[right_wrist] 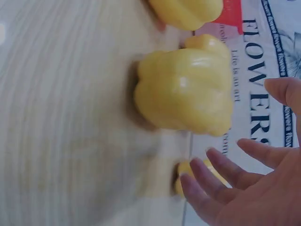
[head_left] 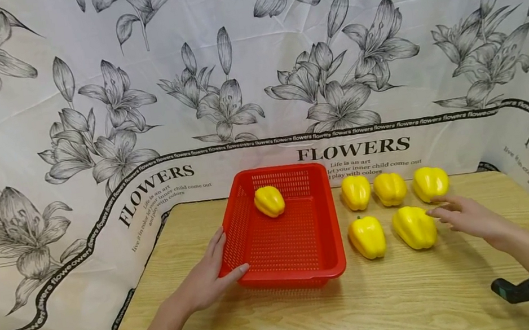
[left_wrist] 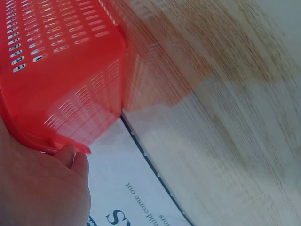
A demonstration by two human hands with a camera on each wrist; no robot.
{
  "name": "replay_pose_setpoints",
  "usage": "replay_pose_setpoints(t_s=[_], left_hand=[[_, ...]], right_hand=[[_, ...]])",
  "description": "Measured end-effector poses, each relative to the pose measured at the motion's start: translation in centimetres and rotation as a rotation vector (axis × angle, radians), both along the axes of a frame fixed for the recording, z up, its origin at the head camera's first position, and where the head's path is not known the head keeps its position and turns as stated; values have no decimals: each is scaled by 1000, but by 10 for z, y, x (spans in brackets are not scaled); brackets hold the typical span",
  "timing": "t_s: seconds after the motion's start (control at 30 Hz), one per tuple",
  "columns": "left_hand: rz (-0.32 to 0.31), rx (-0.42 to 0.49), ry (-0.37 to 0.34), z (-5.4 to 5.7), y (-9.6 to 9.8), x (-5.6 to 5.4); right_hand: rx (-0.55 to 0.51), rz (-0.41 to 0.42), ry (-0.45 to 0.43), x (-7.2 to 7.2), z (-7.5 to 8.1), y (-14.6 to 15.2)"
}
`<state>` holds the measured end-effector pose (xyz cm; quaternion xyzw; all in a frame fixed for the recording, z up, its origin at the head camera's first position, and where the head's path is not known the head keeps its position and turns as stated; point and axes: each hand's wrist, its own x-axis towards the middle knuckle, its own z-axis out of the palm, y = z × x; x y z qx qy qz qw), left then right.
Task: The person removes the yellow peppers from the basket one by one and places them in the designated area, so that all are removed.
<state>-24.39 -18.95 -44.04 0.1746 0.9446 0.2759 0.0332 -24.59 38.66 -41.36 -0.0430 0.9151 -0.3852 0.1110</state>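
Observation:
A red perforated plastic basket (head_left: 327, 224) stands on the table with one yellow bell pepper (head_left: 269, 202) lying in its back left part. My left hand (head_left: 205, 282) holds the basket's left rim, thumb over the front left corner and fingers along the outside. Over on the right, my right hand (head_left: 472, 216) hovers with fingers spread and nothing in them. Its fingertips are right at the front right bell pepper (head_left: 415, 228), which fills the middle of the right wrist view. Left of that lies another bell pepper (head_left: 368, 237) with a green stem.
Behind these, a back row holds a left pepper (head_left: 356, 193), a middle pepper (head_left: 390, 189) and a right pepper (head_left: 430, 180). The wood-grain table (head_left: 278, 328) ends at a white flower-printed cloth (head_left: 236, 112) behind and at the sides.

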Motion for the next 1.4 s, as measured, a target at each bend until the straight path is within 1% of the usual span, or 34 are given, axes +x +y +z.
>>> replay_pose_setpoints(t_s=[0.17,0.33,0.47,0.57,0.8,0.97,1.13,1.27,1.4], left_hand=[[4,3,-6,1,-1,0],[-3,11,-1,1,-1,0],[-6,11,3,0,-1,0],[-7,8,4,-1,-1,1],[-8,7,9,1,-1,1],[-10,5,8,2,-1,1],[-10,6,10,1,-1,1],[-6,6,10,1,-1,0],[-6,5,10,1,-1,0]], right_hand=[[80,-14,75,1,17,-14],[66,1,115,2,31,-33],[37,28,144,2,41,-47],[1,48,148,3,48,-57],[-98,102,167,11,65,-85],[-132,143,208,14,75,-103],[-136,169,256,10,81,-121],[-141,178,258,6,86,-139],[-149,199,249,-3,91,-158]])
